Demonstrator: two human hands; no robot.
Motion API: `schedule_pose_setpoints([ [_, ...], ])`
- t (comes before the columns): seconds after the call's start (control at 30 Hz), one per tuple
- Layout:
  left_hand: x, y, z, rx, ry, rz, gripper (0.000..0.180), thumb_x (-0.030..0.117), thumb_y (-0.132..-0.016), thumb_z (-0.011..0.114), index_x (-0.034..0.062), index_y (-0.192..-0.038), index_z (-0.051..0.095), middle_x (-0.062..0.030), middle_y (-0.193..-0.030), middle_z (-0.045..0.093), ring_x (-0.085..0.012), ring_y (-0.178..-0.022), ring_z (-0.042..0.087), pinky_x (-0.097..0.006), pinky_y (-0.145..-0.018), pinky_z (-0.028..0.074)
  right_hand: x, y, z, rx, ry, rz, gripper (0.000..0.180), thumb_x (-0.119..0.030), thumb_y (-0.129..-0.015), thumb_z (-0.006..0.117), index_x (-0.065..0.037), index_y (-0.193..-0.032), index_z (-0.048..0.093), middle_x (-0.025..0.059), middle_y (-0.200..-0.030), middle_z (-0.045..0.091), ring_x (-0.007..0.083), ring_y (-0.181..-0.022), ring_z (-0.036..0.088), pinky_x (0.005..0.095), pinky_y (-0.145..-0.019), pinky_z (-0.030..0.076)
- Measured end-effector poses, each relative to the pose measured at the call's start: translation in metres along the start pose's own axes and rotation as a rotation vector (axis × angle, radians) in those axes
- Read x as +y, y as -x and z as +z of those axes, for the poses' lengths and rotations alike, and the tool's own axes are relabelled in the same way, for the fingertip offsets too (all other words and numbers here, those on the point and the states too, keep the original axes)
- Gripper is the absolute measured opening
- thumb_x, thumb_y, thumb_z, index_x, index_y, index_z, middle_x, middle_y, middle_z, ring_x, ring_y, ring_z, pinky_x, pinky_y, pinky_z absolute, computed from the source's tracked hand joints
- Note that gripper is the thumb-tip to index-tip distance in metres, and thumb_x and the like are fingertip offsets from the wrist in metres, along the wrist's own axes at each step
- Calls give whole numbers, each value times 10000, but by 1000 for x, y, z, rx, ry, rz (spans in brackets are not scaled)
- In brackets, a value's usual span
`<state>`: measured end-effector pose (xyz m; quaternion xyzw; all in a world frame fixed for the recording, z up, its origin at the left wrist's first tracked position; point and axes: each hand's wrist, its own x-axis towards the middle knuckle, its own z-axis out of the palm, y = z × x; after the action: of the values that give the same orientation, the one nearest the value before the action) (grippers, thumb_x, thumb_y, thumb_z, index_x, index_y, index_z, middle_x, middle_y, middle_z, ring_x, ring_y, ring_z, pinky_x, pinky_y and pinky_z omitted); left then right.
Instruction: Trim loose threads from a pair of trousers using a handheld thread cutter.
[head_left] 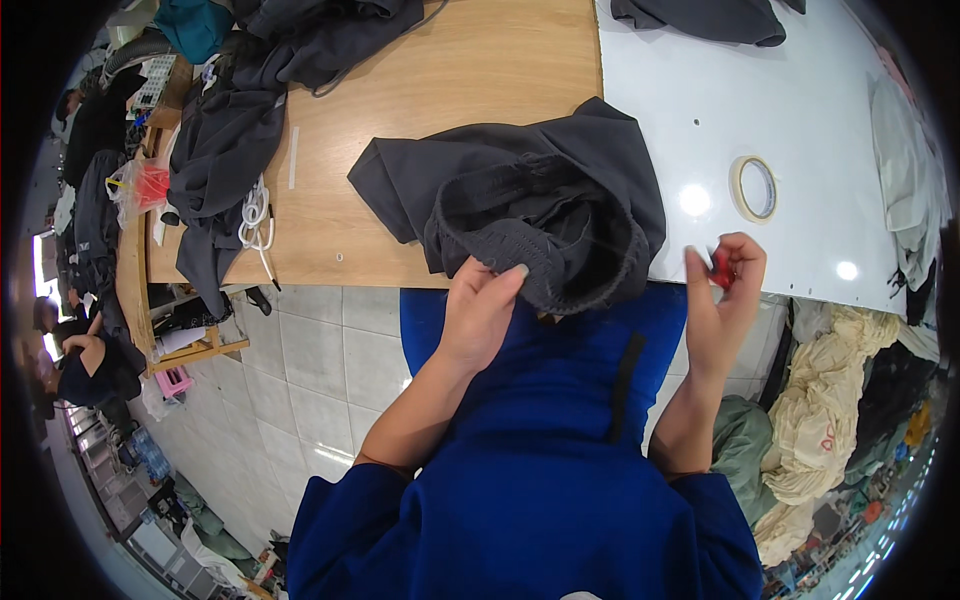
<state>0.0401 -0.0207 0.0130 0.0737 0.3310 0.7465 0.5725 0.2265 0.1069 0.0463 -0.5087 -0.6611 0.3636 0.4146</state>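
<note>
A dark grey garment (pixel 590 150) with a gathered elastic waistband lies at the table's front edge, its waist opening turned toward me. My left hand (pixel 478 310) pinches the near rim of that waistband between thumb and fingers. To the right of the garment, my right hand (pixel 722 290) is raised near the white part of the table and apart from the cloth. Its fingers are closed on a small red object (pixel 722 266); most of it is hidden in the hand, so its kind does not show.
A roll of tape (pixel 754 189) lies on the white tabletop (pixel 680 90). More dark grey garments (pixel 235 130) are heaped at the left, with a coil of white cord (pixel 256 217) beside them. Cream cloth (pixel 825 400) is piled below the table's right side. People sit far left.
</note>
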Motion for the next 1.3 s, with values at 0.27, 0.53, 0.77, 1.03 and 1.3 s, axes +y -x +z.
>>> schedule_pose_setpoints([
  [0.27, -10, 2, 6, -39, -206, 51, 309, 9, -912, 533, 10, -1218, 492, -79, -1178, 579, -154, -1071, 555, -283, -967, 410, -33, 5, 6, -417, -41, -255, 344, -17, -721, 679, -37, -1059, 620, 103, -983, 570, 220, -861, 516, 273, -784, 413],
  [0.53, -8, 4, 13, -53, -213, 74, 286, 27, -926, 522, 17, -1210, 490, -75, -1151, 581, -139, -1059, 551, -289, -947, 425, -37, 5, 20, -313, 149, -405, 346, -87, -618, 769, -91, -959, 710, 32, -885, 615, 190, -791, 518, 282, -672, 414],
  [0.77, -7, 4, 18, -38, -229, 35, 257, 43, -933, 519, 30, -1189, 506, -53, -1111, 589, -121, -990, 564, -274, -879, 456, -33, 9, 23, -266, 149, -454, 288, -92, -619, 773, -95, -903, 724, 2, -821, 625, 169, -747, 515, 274, -659, 410],
  [1.03, -5, 4, 20, -49, -223, 17, 234, 68, -929, 540, 33, -1159, 514, -50, -1054, 598, -116, -892, 579, -268, -772, 485, -32, 10, 27, -203, 172, -526, 294, -87, -608, 779, -105, -897, 726, -5, -823, 626, 167, -761, 514, 272, -664, 411],
  [1.3, -5, 5, 21, -70, -197, 31, 248, 70, -932, 536, 26, -1174, 503, -70, -1067, 598, -134, -932, 590, -279, -809, 501, -30, 12, 26, -193, 158, -517, 307, -90, -605, 784, -109, -906, 729, -9, -847, 630, 167, -778, 509, 269, -680, 410],
])
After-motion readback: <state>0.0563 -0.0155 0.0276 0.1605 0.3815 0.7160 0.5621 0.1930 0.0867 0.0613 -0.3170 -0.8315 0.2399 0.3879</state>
